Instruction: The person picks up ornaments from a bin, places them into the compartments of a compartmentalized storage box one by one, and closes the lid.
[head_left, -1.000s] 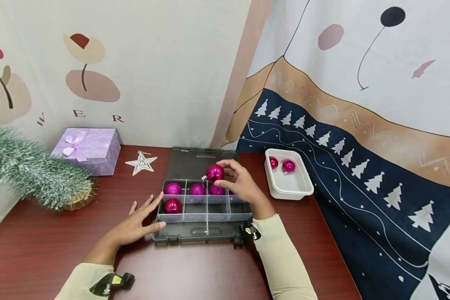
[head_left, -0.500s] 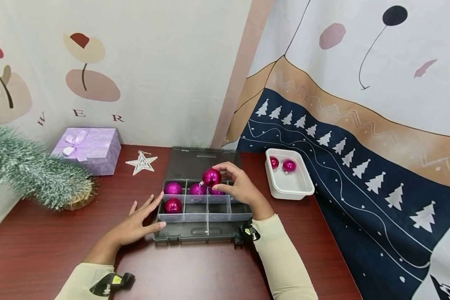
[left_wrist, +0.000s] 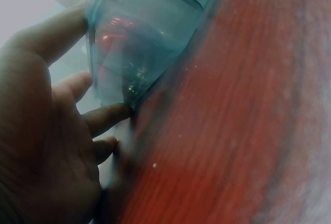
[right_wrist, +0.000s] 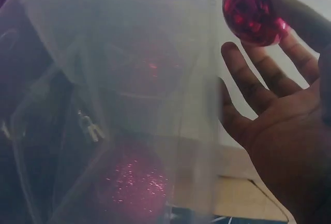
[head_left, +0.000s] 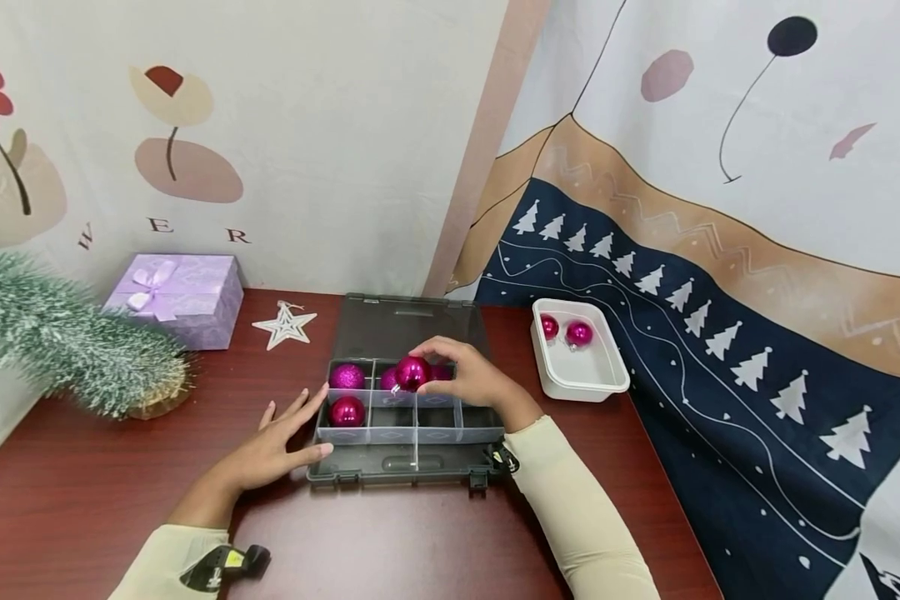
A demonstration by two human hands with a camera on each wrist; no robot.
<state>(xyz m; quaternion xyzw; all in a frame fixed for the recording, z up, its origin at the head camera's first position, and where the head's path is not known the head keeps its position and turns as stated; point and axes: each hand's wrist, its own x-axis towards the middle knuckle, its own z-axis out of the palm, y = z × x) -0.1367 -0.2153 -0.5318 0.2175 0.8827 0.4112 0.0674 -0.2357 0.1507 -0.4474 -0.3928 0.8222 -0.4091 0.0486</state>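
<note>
A shiny magenta Christmas bauble (head_left: 413, 373) is pinched between the thumb and fingers of my right hand (head_left: 468, 382), above the back row of the compartment box (head_left: 438, 433). Its metal cap points down to the left. Glittery baubles sit in the back compartments, one at the far left (head_left: 347, 377); others are partly hidden by the held bauble and my hand. Another shiny bauble (head_left: 347, 411) lies in the left compartment of the middle row. My left hand (head_left: 273, 446) rests against the box's left side, fingers spread. Through the clear wall, the right wrist view shows a glittery bauble (right_wrist: 134, 185).
Right of the box stands a white tub (head_left: 588, 375) with two shiny baubles. The box's dark lid (head_left: 375, 321) lies folded back. Behind, at left, are a white star (head_left: 285, 327), a purple gift box (head_left: 187, 300) and a small frosted tree (head_left: 67, 333).
My right hand has carried the shiny bauble left and toward me, lower over the back row, now covering part of the second glittery bauble. My left hand stays in place.
</note>
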